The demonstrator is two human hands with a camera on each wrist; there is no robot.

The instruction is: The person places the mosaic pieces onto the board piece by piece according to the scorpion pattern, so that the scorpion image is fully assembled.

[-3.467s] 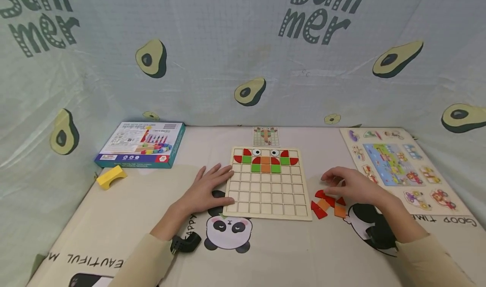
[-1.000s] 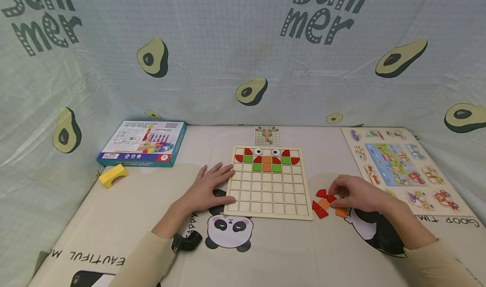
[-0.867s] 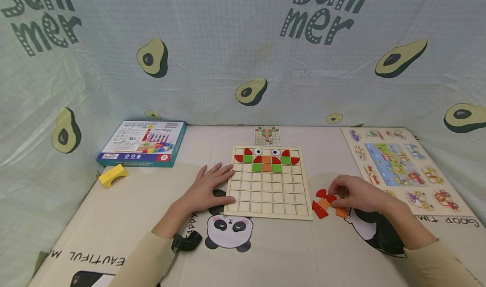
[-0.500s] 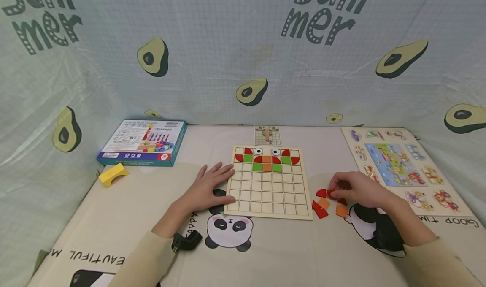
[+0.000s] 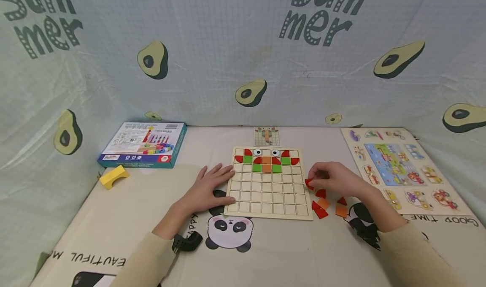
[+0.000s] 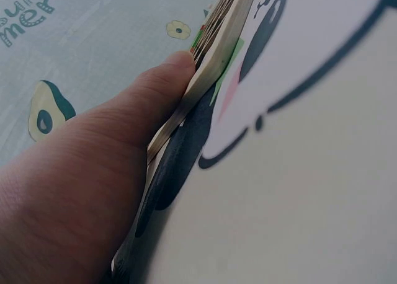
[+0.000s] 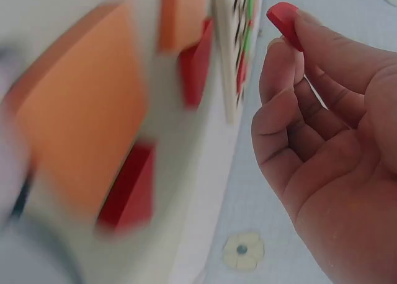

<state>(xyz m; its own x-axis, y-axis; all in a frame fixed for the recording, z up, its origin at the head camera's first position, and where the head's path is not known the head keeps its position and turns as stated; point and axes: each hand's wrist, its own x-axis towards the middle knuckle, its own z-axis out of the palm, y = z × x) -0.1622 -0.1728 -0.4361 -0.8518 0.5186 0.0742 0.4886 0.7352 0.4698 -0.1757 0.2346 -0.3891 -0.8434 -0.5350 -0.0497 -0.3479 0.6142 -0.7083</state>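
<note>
My right hand [image 5: 336, 178] pinches a red quarter-circle tile [image 7: 286, 25] between thumb and fingertips, just off the right edge of the wooden grid board [image 5: 262, 198]. With spread fingers, my left hand [image 5: 206, 188] rests at the board's left edge; its thumb lies on the rim in the left wrist view. Red, green, orange and eye tiles fill several cells in the board's upper rows. Below the right hand lie loose pieces: a red tile [image 5: 321, 193], an orange square [image 5: 341, 210], a small red triangle [image 5: 342, 201] and others.
Behind the board lies a small pattern card [image 5: 267, 136]. A picture puzzle board [image 5: 429, 194] is at the right. At the left are a boxed toy set [image 5: 142, 144] and a yellow arch block [image 5: 114, 177]. A patterned sheet [image 5: 205, 33] hangs at the back.
My right hand has picked a red quarter-circle tile from the loose pieces and moved left and away from me, toward the board's right edge. The left hand has stayed in place.
</note>
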